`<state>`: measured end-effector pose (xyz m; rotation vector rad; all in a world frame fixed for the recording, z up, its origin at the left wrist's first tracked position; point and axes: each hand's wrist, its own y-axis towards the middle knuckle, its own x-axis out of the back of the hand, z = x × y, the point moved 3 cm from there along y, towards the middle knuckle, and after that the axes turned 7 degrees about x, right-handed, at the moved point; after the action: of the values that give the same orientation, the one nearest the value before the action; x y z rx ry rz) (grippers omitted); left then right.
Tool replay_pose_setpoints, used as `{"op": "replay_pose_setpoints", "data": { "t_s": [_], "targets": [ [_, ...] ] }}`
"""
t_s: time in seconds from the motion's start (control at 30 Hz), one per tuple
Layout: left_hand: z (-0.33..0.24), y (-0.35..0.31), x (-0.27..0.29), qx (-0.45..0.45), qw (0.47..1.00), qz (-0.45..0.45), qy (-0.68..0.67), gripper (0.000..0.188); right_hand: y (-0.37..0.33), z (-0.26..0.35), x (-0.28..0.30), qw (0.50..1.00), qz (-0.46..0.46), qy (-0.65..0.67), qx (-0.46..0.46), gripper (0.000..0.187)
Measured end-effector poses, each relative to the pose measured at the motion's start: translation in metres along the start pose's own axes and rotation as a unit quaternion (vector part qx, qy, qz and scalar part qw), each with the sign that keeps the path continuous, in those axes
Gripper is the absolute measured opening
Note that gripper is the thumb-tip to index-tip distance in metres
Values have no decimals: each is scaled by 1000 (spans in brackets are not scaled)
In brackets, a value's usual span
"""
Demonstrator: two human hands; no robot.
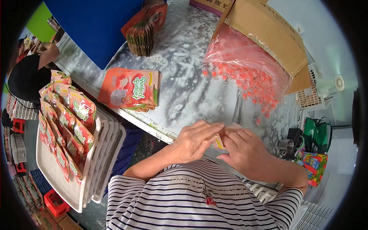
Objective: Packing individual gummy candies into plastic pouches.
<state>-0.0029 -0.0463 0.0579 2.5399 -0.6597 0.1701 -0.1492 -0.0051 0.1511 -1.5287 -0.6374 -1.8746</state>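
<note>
Close to my body, at the table's near edge, my left hand point(194, 140) and my right hand point(245, 148) meet over a small candy pouch point(219, 142). Only a corner of it, with a yellow mark, shows between them; my fingers cover the rest. Both hands are closed on it. A stack of flat red-and-green candy pouches point(132, 90) lies on the table to the left. Beyond my right hand, small red wrapped candies point(255, 86) spill from a clear plastic bag point(237, 48) inside a tipped cardboard box point(268, 34).
Filled pouches point(73, 126) stand in rows on stacked white trays point(82, 197) at my left. Another bundle of pouches point(141, 36) stands on edge at the table's back, beside a blue panel point(96, 27). A metal cup point(285, 146) and green bag point(317, 134) are at right.
</note>
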Motion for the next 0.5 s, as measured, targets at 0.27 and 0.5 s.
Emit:
{"op": "replay_pose_setpoints", "data": {
  "t_s": [0.27, 0.5],
  "targets": [
    [9, -4, -5, 13, 999, -44, 1, 21, 12, -40, -38, 916, 261, 301, -50, 28],
    [17, -5, 13, 203, 966, -131, -98, 31, 10, -48, -31, 946, -292, 124, -61, 44]
  ]
}}
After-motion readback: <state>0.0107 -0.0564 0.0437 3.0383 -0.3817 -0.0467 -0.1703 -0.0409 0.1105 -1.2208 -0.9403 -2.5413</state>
